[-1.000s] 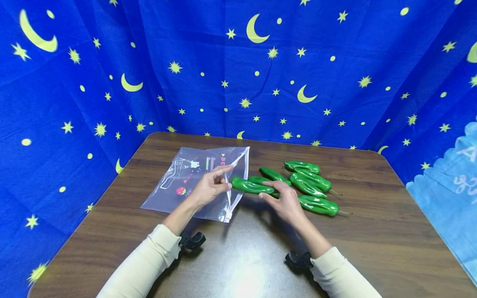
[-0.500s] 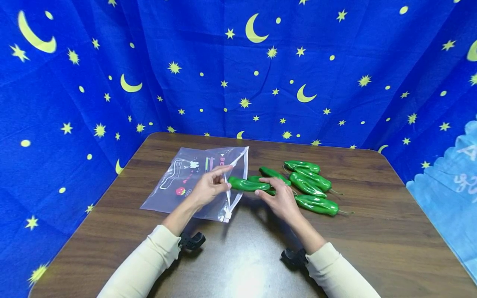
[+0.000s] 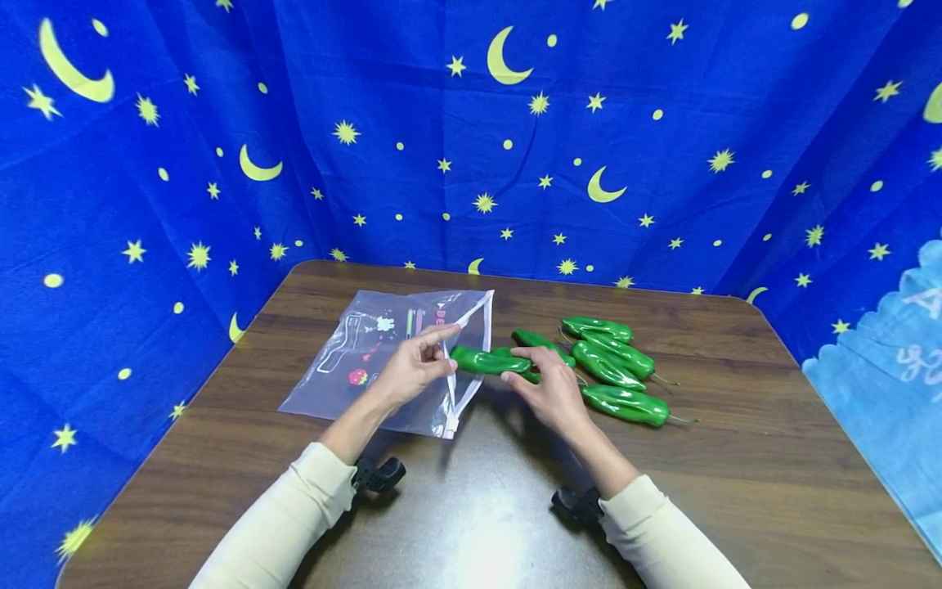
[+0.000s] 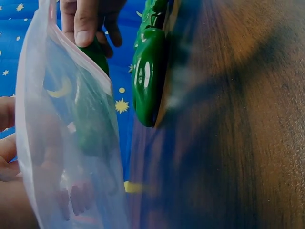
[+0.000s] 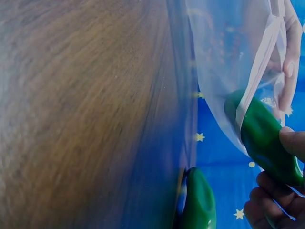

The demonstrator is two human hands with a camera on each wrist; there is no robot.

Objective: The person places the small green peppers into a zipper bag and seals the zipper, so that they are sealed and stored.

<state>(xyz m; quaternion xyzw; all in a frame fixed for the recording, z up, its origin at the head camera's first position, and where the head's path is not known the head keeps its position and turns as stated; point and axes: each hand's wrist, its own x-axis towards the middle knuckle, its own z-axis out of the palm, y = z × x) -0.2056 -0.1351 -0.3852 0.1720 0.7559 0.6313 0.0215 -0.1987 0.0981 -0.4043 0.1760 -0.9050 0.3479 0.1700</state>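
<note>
Printed in pink on the clear, bendy bag [image 3: 324,394]: letters [image 3: 441,314] too small to be sure of. Written in white on the light blue cloth [image 3: 883,409]: a big A [image 3: 923,303]. Held snug by curled fingers in the right grip [image 3: 553,391]: a long, shiny green pepper [image 3: 486,361], tip inside the bag's mouth. Pinched in the left grip [image 3: 409,372]: the bag's white edge [image 3: 489,315]. Lying on the brown wood-grain tabletop [image 3: 736,491]: more green peppers [image 3: 625,406].

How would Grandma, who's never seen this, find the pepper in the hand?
On the brown wooden table, find the see-through bag with a strawberry on it. At the bag's open mouth, the right hand grips the green pepper, one end poking inside. The other peppers lie on the table; only this one is held.
</note>
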